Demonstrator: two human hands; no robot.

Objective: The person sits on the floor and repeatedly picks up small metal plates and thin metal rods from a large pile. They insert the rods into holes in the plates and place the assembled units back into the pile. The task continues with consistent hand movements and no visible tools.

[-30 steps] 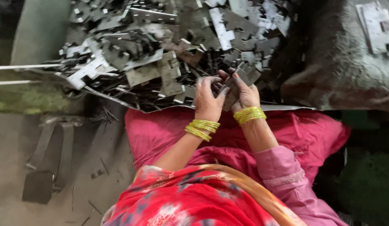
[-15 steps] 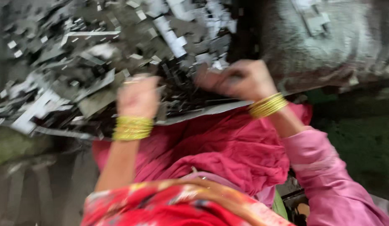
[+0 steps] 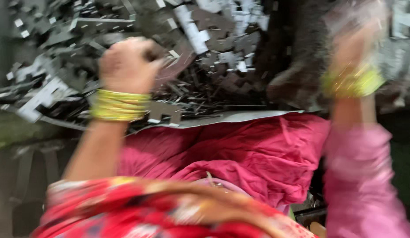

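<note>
The left hand (image 3: 125,66) is closing in a fist over the scrap-metal pile (image 3: 205,48), which is still lying largely unsorted, while the right hand (image 3: 352,44), blurred at two o'clock, is showing no grip I can tell.

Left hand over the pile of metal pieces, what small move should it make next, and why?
Probably lower and close on one flat piece. The left hand hovers fisted over the heap of grey metal cut-outs, while the right hand is raised to the side, too blurred to show whether it holds anything.
</note>
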